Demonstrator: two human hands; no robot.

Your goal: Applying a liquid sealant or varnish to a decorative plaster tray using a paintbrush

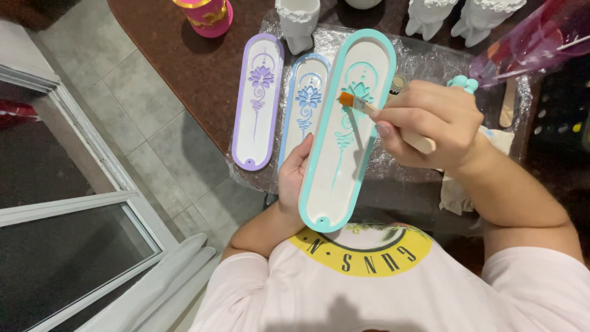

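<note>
Teal-rimmed oblong tray under the brush

Teal-rimmed oblong tray (344, 132) held above the table (203, 67), long axis running near end low-left to far end upper-right, raised lotus inside. Left hand (294, 178) closed along its left edge. Right hand (427, 120) pinching paintbrush (369, 109), bristles on the lotus. Purple tray (258, 101) and blue tray (304, 101) lying parallel on plastic wrap (424, 61).

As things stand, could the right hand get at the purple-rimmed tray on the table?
Probably not freely: the right hand is closed on a paintbrush, and the turquoise-rimmed tray held up by the left hand stands between it and the purple-rimmed tray.
</note>
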